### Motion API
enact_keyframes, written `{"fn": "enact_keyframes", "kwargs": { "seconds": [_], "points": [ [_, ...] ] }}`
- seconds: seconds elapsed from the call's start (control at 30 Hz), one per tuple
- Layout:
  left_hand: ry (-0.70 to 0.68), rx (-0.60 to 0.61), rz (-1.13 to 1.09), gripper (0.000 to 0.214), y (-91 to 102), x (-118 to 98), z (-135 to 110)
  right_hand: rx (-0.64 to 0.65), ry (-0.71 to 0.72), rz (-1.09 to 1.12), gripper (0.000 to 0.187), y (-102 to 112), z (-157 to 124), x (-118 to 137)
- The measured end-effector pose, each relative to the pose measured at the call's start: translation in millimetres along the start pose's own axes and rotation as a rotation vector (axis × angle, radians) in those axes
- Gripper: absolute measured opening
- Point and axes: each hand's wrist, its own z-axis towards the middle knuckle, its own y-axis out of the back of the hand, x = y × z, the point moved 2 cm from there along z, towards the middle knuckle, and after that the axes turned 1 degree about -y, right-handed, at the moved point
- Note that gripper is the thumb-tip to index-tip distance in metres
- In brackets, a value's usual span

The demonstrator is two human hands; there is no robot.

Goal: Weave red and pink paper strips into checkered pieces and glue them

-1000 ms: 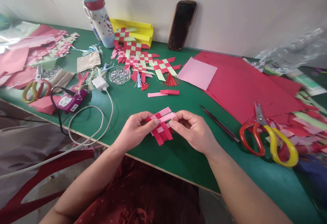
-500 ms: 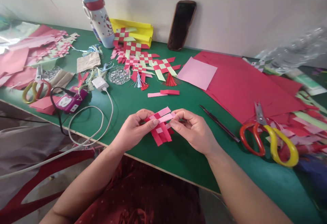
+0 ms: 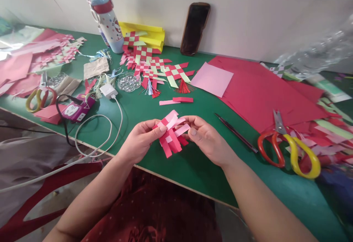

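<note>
Between my hands, above the near edge of the green table, is a small woven piece of red and pink paper strips (image 3: 171, 136). My left hand (image 3: 142, 138) pinches its left side, with the thumb on top. At the right side my right hand (image 3: 205, 135) is closed on the strips, thumb close to the tip of a pink one; the other fingers are partly hidden behind the paper. Just beyond lie one loose red strip (image 3: 182, 99) and one loose pink strip (image 3: 168, 102). A dark pen (image 3: 235, 132) rests to the right of my right hand.
Scissors with red and yellow handles (image 3: 281, 128) lie at the right beside red paper sheets (image 3: 261, 87) and a pink square (image 3: 211, 79). Woven paper pieces (image 3: 157, 64), a bottle (image 3: 107, 23) and a leaning phone (image 3: 195, 28) stand behind. A white cable (image 3: 111, 139) loops at the left.
The woven piece has turned slightly and shifted a little left with my left hand. Its pink strips are more spread, and my right thumb has moved along the right-hand strip.
</note>
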Motion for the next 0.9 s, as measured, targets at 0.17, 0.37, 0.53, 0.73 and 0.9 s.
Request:
{"fn": "enact_keyframes", "kwargs": {
  "seconds": [0.17, 0.37, 0.53, 0.73, 0.9],
  "points": [
    [-0.031, -0.019, -0.077, 0.026, 1.4, -4, -3, 0.032, -0.043, 0.091, 0.071, 3, 2, -2],
    [-0.176, -0.125, -0.151, 0.023, 6.8, -7, -2, -0.207, -0.125, 0.093, 0.035, -23, -31, -6],
    [-0.197, -0.145, -0.173, 0.024, -0.7, 2, -4, -0.121, -0.248, 0.28, 0.041, -78, -46, -25],
    [-0.193, -0.177, -0.092, 0.028, -9.0, 11, -14, -0.379, -0.054, 0.342, 0.032, -98, -29, -40],
    [-0.262, -0.227, -0.021, 0.028, -6.5, 14, -20, -0.459, -0.033, 0.351, 0.034, -100, -27, -44]
  ]
}}
